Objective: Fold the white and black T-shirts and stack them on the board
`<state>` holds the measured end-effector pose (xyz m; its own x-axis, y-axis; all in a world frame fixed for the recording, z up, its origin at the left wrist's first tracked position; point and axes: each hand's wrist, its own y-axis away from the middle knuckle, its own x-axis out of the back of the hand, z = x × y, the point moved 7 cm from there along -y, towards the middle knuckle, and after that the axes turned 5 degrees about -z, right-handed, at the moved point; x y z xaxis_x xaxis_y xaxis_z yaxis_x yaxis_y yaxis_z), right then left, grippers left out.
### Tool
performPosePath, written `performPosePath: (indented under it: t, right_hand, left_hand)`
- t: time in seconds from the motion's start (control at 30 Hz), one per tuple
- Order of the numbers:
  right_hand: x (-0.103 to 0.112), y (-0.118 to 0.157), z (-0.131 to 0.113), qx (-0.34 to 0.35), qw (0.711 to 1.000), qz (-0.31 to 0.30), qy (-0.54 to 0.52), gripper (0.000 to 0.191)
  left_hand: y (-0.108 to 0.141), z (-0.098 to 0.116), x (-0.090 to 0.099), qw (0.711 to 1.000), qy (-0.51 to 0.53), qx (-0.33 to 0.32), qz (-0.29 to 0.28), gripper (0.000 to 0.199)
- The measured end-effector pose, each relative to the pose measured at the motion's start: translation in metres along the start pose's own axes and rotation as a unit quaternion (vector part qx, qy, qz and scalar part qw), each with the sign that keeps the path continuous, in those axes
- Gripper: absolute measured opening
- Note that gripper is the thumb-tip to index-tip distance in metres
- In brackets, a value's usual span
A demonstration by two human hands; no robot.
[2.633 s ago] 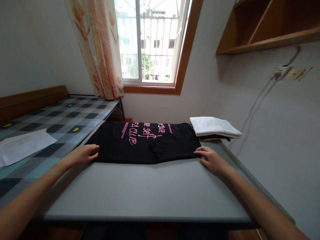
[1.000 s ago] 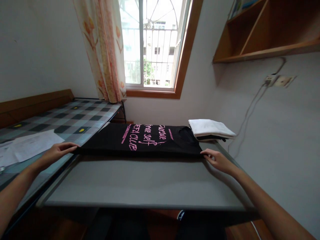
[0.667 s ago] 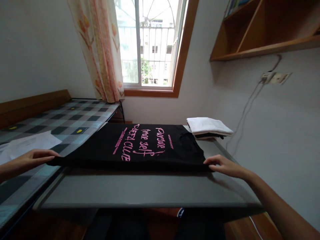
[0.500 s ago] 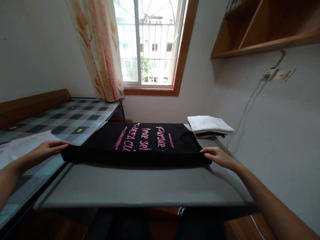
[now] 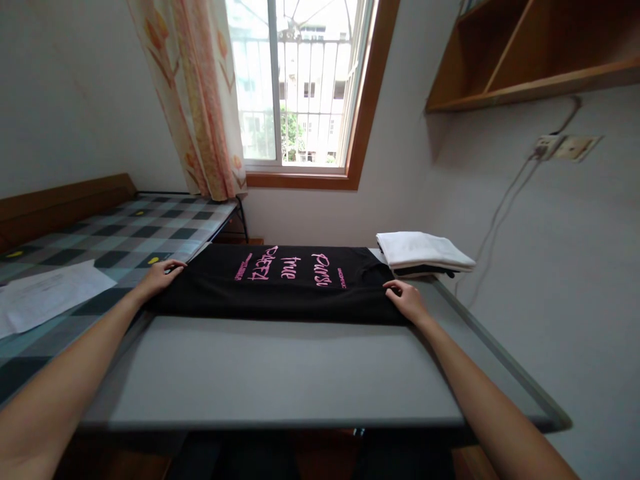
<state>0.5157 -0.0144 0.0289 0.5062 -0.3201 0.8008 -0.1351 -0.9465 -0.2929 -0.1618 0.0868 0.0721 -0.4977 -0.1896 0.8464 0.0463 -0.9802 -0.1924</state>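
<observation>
A black shirt (image 5: pixel 280 293) with pink lettering lies across the grey table (image 5: pixel 280 373), its near part folded over so that some of the lettering is covered. My left hand (image 5: pixel 159 279) pinches the shirt at the left end of the fold. At the right end, my right hand (image 5: pixel 406 300) has its fingertips closed on the fabric edge. The front edge of the shirt lies flat on the table top.
Folded white cloth (image 5: pixel 423 250) sits on darker cloth at the table's back right corner. Left of the table is a bed with a checked cover (image 5: pixel 165 230) and white papers (image 5: pixel 55 297). A wooden shelf (image 5: pixel 500 87) hangs on the right wall.
Both hands have moved away from me and inward, carrying the shirt's near edge over. The fold now covers more of the pink lettering and lies flatter. More of the table front shows.
</observation>
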Motion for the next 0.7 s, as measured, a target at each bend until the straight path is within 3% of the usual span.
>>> performPosePath:
  t: [0.1, 0.33, 0.5, 0.6, 0.7]
  right_hand:
    - [0.006, -0.004, 0.004, 0.01, 0.999, 0.04, -0.011, 0.032]
    - [-0.011, -0.015, 0.012, 0.006, 1.0, 0.008, 0.023, 0.027]
    - [-0.007, -0.012, 0.011, 0.032, 0.998, 0.039, 0.026, 0.029]
    - [0.003, -0.009, 0.016, 0.005, 0.996, 0.085, 0.04, 0.035]
    - [0.006, -0.007, 0.023, -0.036, 0.995, 0.083, 0.043, 0.033]
  left_hand:
    - [-0.004, -0.011, 0.0, 1.0, 0.0, -0.002, 0.015, 0.046]
    - [-0.003, -0.015, -0.006, 1.0, -0.015, 0.013, 0.004, 0.037]
    - [-0.005, -0.014, -0.008, 0.999, -0.043, 0.021, 0.004, 0.038]
    - [-0.006, -0.016, -0.009, 0.998, -0.049, 0.026, 0.01, 0.041]
    - [-0.005, -0.018, -0.012, 0.998, -0.055, 0.025, 0.011, 0.043]
